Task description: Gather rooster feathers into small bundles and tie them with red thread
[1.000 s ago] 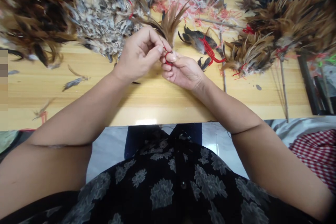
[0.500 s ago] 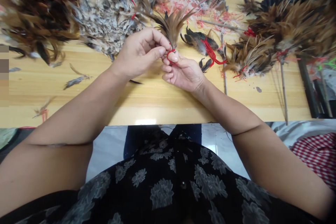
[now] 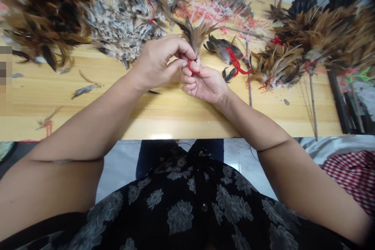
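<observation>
Over the table, a small bunch of brown and dark feathers (image 3: pixel 197 36) points upward between my two hands. The thumb and fingers of my right hand (image 3: pixel 207 84) pinch it at the quill end, palm turned up. A red string (image 3: pixel 190 65) forms a loop at the base of the bunch, over the right thumb. My left hand (image 3: pixel 160 62) is closed in a pinch on this string, its fingertips touching the right hand's fingers. Part of the quills is hidden by the fingers.
Large feather piles, one brown (image 3: pixel 43 11) and one grey-white (image 3: pixel 120 23), lie at left. Red strings (image 3: pixel 234 60) rest beside dark feathers (image 3: pixel 222 45) to the right. Several sticks bear feathers (image 3: pixel 281 60) farther right. Loose feathers (image 3: pixel 84 90) lie on the wooden table (image 3: pixel 96 125).
Both hands and the feather bunch sit slightly lower in view. The red loop has shifted over the right thumb, and the left fingers still pinch the string.
</observation>
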### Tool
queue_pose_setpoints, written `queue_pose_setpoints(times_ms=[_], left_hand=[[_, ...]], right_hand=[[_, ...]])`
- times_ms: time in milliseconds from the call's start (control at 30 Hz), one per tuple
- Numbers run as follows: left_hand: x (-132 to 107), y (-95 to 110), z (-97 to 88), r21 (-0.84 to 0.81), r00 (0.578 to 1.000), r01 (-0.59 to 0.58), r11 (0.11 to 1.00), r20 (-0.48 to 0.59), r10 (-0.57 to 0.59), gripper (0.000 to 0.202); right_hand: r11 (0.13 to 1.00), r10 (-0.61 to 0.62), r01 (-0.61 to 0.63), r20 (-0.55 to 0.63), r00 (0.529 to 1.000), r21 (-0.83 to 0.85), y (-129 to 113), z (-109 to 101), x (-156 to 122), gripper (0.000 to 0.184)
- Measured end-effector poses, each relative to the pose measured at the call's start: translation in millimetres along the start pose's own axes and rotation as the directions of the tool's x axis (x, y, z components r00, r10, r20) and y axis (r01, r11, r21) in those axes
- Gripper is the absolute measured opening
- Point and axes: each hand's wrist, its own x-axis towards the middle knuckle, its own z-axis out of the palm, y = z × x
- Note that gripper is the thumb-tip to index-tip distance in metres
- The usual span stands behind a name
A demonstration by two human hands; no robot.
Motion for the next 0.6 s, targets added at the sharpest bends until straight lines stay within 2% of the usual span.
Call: queue_pose_setpoints(times_ms=[167, 433, 600], left_hand=[[6, 3, 0.2, 0.006, 0.999, 0.032, 0.999, -0.014, -0.032, 0.023], [10, 22, -8.0, 0.041, 1.000, -0.021, 0.999, 0.014, 0.020, 0.026], [6, 25, -10.1, 0.082, 1.000, -0.006, 0.997, 0.029, 0.004, 0.032]], right_hand=[[1.000, 0.002, -0.002, -0.002, 1.000, -0.009, 0, -2, 1, 0.040], [0.999, 0.034, -0.036, -0.048, 0.998, -0.026, -1, 0, 2, 0.040], [1.000, 0.026, -0.026, -0.040, 0.999, -0.004, 0, 1, 4, 0.039]])
